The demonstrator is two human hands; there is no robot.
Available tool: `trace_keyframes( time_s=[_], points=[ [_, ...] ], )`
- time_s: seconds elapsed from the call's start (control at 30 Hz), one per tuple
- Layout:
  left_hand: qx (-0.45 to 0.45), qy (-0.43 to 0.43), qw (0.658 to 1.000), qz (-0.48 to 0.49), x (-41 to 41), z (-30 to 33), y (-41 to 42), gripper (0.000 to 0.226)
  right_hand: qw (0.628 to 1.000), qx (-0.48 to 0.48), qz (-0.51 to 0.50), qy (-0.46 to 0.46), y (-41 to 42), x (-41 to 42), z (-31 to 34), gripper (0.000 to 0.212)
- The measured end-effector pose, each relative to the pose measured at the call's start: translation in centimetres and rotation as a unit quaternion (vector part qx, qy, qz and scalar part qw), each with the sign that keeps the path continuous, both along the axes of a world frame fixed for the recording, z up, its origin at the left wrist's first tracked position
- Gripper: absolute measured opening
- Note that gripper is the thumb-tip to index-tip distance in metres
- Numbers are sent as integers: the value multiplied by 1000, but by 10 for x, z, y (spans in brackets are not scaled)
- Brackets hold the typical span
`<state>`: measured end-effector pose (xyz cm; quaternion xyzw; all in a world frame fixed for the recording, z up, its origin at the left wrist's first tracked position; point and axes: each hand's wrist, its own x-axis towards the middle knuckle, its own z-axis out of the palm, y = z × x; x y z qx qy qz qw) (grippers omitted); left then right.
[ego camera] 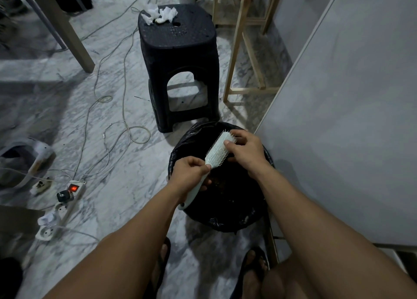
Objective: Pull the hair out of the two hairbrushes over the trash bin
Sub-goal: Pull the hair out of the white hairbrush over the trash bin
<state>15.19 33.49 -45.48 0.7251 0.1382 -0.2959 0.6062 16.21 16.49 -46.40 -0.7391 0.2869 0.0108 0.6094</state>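
One white hairbrush (pixel 216 154) is held over one black-lined trash bin (pixel 194 138).

The brush handle is gripped by the left hand (pixel 190 171), fingers clenched round it; the bristles near the head's far end are pinched by the right hand (pixel 244 151). Only one brush is seen. One black stool (pixel 178 57) stands beyond the bin, with crumpled tissues (pixel 159 15) lying on it.
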Motion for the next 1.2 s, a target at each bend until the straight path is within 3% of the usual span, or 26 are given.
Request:
trace_keyframes(
  time_s=[0.1,0.3,0.43,0.53,0.77,1.2],
  points=[
    [32,-24,999,-9,-7,-8,3,24,1000,-6,12,19,-3,0,-3,38],
    [85,-66,994,-33,10,-7,-8,23,997,15,-44,59,-11,13,1,48],
    [85,-55,994,-42,30,18,-19,21,987,90,-116,69,-15,24,23,30],
    [76,-46,994,-63,41,52,-23,21,978,105,-165,72,-18,29,54,28],
    [56,-40,990,-127,62,167,-17,22,964,100,-236,67,-17,27,163,29],
    [-28,-106,964,-241,105,404,-24,17,947,38,-317,-38,-14,24,421,37]
  ],
)
